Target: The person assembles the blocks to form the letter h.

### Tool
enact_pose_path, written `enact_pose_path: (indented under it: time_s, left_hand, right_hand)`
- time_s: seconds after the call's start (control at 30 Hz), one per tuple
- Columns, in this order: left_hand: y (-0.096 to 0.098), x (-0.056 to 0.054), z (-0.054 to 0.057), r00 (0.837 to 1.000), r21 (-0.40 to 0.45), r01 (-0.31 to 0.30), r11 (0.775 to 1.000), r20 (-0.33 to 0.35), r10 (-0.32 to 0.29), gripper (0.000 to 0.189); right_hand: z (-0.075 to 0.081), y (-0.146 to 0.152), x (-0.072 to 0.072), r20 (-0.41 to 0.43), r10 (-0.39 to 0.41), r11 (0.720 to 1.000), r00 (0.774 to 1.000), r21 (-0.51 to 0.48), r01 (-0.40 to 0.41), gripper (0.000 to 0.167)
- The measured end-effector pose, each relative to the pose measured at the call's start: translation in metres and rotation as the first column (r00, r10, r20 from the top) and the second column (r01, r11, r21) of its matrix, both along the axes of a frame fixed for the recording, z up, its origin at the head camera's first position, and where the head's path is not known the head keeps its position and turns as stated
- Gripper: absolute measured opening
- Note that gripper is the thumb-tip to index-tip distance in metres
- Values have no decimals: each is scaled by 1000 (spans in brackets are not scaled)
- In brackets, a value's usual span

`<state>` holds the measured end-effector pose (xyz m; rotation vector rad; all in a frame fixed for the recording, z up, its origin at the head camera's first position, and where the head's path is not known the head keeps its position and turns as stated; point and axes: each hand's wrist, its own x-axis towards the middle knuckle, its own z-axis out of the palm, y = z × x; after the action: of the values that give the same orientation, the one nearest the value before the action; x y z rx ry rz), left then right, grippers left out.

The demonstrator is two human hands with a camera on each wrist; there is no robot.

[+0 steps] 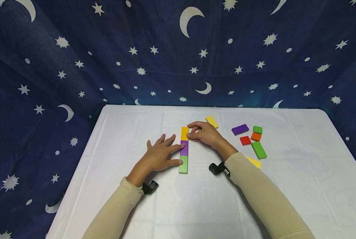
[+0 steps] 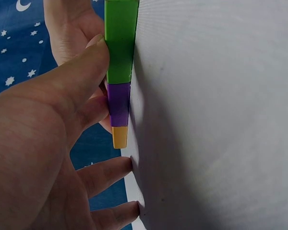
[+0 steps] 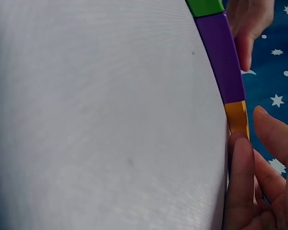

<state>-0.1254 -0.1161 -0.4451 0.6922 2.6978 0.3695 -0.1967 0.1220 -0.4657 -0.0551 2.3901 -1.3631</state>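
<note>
Three blocks lie end to end in a straight column on the table: a green block (image 1: 183, 165) nearest me, a purple block (image 1: 184, 150) in the middle and an orange-yellow block (image 1: 185, 133) at the far end. To the left of the column, my left hand (image 1: 157, 157) has its fingers spread. Its thumb meets the green block and its index fingertip is on the purple one. My right hand (image 1: 206, 134) is at the right side of the orange-yellow block. One fingertip touches that block in the right wrist view, while the thumb (image 3: 273, 134) stands apart from it.
Behind my right hand lies a yellow block (image 1: 212, 121). Further right are a purple block (image 1: 240, 129), a red block (image 1: 245, 140), an orange block (image 1: 256, 136) and two green blocks, the longer green block (image 1: 259, 150) nearer me. Another yellow block (image 1: 253, 162) is partly under my right sleeve.
</note>
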Motion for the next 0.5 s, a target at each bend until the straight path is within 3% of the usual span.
enact_pose_path:
  time_s: [0.23, 0.4, 0.5]
  left_hand:
    - [0, 0, -2, 1000, 0, 4, 1000, -8, -4, 69]
    - [0, 0, -3, 1000, 0, 2, 1000, -9, -2, 69]
    - [0, 0, -3, 1000, 0, -2, 1000, -11, 2, 68]
  right_hand:
    - [1, 5, 2, 78, -19, 991, 997, -134, 29, 47]
    - [2, 8, 4, 134, -27, 956, 991, -285, 65, 48]
    - [6, 12, 6, 121, -25, 938, 992, -340, 65, 49]
